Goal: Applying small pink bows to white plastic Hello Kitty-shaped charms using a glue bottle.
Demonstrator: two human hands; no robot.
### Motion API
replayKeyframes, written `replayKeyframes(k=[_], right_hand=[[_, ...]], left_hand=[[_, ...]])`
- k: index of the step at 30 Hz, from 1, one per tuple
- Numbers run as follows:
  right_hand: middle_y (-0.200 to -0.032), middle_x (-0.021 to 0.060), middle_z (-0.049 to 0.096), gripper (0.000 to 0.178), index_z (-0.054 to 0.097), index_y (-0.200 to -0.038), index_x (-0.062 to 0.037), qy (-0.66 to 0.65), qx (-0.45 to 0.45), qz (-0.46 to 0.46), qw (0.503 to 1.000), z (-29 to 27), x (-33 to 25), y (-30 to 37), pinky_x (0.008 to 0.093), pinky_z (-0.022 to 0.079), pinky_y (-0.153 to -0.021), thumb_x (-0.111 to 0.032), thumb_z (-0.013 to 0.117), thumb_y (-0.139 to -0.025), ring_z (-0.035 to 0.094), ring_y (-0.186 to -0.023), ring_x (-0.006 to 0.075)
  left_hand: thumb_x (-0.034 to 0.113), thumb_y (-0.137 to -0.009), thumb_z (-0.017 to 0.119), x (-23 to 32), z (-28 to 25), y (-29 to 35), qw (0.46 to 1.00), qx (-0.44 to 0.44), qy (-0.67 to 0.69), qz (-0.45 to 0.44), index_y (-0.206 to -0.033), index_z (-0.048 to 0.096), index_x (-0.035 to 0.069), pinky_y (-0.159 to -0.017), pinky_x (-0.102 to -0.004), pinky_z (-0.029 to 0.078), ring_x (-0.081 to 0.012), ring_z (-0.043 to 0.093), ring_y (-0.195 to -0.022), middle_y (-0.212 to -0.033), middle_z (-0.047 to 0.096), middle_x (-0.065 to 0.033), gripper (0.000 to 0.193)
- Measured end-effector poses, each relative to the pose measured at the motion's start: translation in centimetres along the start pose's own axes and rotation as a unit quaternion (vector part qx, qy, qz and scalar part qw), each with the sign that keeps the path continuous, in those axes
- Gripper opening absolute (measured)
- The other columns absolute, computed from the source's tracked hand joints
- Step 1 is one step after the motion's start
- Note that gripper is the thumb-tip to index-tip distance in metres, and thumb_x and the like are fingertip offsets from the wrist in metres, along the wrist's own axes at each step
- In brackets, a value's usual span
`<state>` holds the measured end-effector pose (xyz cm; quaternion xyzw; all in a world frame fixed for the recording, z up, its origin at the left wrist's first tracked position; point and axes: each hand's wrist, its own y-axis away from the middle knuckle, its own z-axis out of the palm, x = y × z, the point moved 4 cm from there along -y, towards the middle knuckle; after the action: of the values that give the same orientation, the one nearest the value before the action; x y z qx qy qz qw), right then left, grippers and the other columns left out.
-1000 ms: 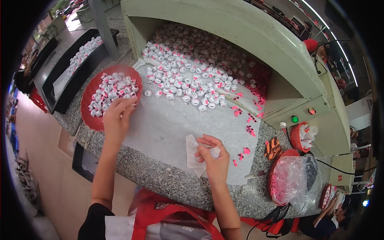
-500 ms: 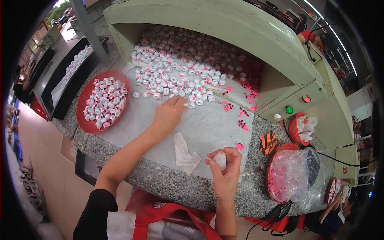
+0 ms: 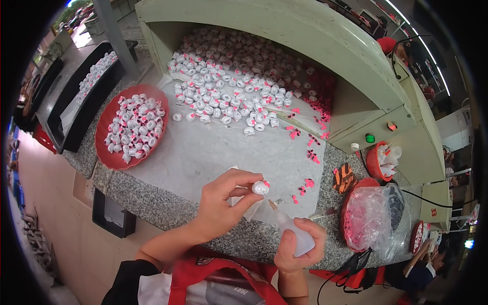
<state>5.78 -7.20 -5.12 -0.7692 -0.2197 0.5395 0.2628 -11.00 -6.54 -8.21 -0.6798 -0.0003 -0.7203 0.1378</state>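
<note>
Between the thumb and fingers of my left hand (image 3: pixel 223 203) is a small white rounded piece (image 3: pixel 260 187) with a pink bit on it. My right hand (image 3: pixel 303 246) is wrapped round a translucent squeeze bottle (image 3: pixel 297 235), its thin nozzle pointing up and left at the white piece; tip and piece are very close, and I cannot tell if they touch. Under my left hand lies a crumpled white cloth (image 3: pixel 254 209), mostly hidden. Many similar white pieces (image 3: pixel 218 101) spread over the paper sheet (image 3: pixel 178 152) and back into the green-grey cabinet (image 3: pixel 284 30).
At left stands a red bowl (image 3: pixel 104 147) of white and pink pieces, beyond it a black tray (image 3: pixel 66 140). Small pink bits (image 3: pixel 309 182) lie at the sheet's right. Further right are a striped cloth (image 3: pixel 343 178), a red basket (image 3: pixel 373 165) and a plastic-covered red bowl (image 3: pixel 347 234).
My left hand has come back from the pile with a white piece, now in front of me. The bottle in my right hand has moved down and tilted toward it. More pink bits show near the sheet's right edge.
</note>
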Motion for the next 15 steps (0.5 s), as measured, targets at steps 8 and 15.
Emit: replayKeyframes(k=[8,15], right_hand=[[-0.071,0.0107,0.059,0.026,0.052,-0.088,0.0029,-0.001,-0.033,-0.055,0.998,-0.4,0.6,-0.8,0.0262,0.042,-0.042,0.0,0.062,-0.064,0.054,-0.046,0.0184],[-0.071,0.0101,0.059,0.027,0.052,-0.089,0.0028,-0.037,-0.048,-0.032,0.998,-0.7,1.0,-1.0,0.0265,0.041,-0.041,0.001,0.062,-0.065,0.053,-0.046,0.0186]], left_hand=[[-0.011,-0.073,0.058,0.1,1.3,0.1,1.0,0.004,-0.004,0.023,-0.101,0.053,-0.004,-0.08,-0.0305,0.051,-0.0211,0.056,-0.094,-0.101,0.052,-0.0132,0.029],[-0.013,-0.071,0.058,0.1,1.9,-0.2,1.0,0.002,-0.017,0.017,-0.098,0.055,-0.005,-0.081,-0.0299,0.051,-0.0214,0.056,-0.095,-0.102,0.051,-0.0145,0.029]])
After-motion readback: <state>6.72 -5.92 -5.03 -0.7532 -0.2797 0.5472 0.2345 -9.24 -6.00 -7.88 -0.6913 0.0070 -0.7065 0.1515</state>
